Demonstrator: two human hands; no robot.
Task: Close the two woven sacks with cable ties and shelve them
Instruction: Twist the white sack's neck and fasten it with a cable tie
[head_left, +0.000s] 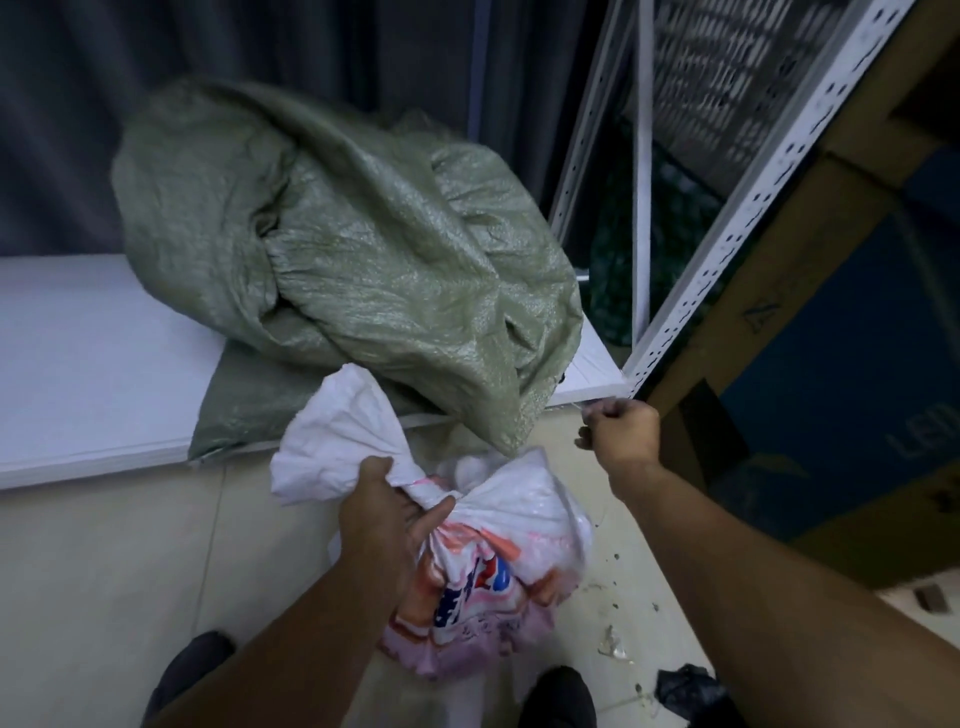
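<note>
A white woven sack (498, 561) with pink and blue print stands on the floor between my feet. My left hand (387, 512) grips its gathered neck, and the loose top fans out above my fingers. My right hand (618, 428) is curled into a fist to the right of the sack, level with the shelf edge, and seems to pinch a thin pale strand that I cannot identify. A large green woven sack (363, 249) lies slumped on the low white shelf board (88, 374), its loose end drooping over the board's front edge above the white sack.
A white perforated metal rack upright (727, 218) rises at the right. Large cardboard boxes (831, 364) fill the space right of it. Dark curtains hang behind. Scraps of debris (613, 639) and a black scrap (685, 691) lie on the tiled floor.
</note>
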